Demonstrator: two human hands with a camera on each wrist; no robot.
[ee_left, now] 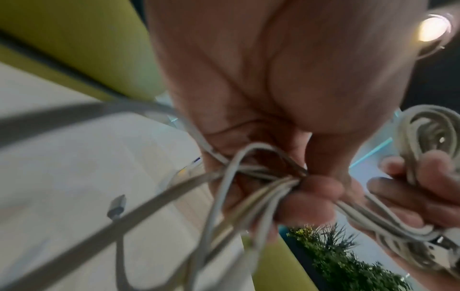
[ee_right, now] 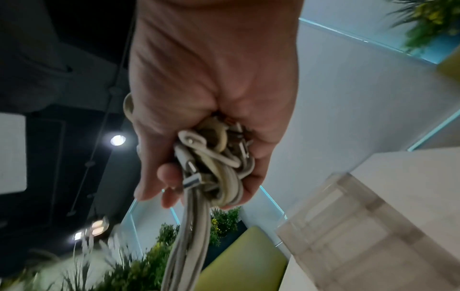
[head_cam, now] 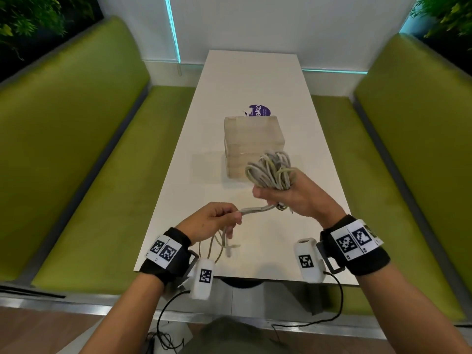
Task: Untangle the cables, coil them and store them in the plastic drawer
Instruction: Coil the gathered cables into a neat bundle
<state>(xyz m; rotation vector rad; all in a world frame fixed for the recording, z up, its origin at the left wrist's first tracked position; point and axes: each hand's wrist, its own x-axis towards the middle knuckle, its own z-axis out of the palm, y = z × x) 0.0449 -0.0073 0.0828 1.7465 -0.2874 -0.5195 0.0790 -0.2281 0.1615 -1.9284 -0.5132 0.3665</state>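
Arms: bare from forearm to fingers, no sleeves.
Left hand (head_cam: 213, 221): bare, no glove or ring seen.
Right hand (head_cam: 297, 198): bare likewise.
Wristbands: black fabric band (head_cam: 166, 254) on left wrist, a like one (head_cam: 362, 254) on right, each bearing white cards printed with black square-pattern markers.
Wrist cameras: white rounded housings (head_cam: 203, 279) and (head_cam: 309, 259) on dark brackets, each with one marker.
Cables: thin black lead (head_cam: 168, 305) from left housing, another (head_cam: 339, 297) from right.

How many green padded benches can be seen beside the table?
2. One green padded bench stands along the left side of the long white table, the other green padded bench along its right side. The head view shows no others.
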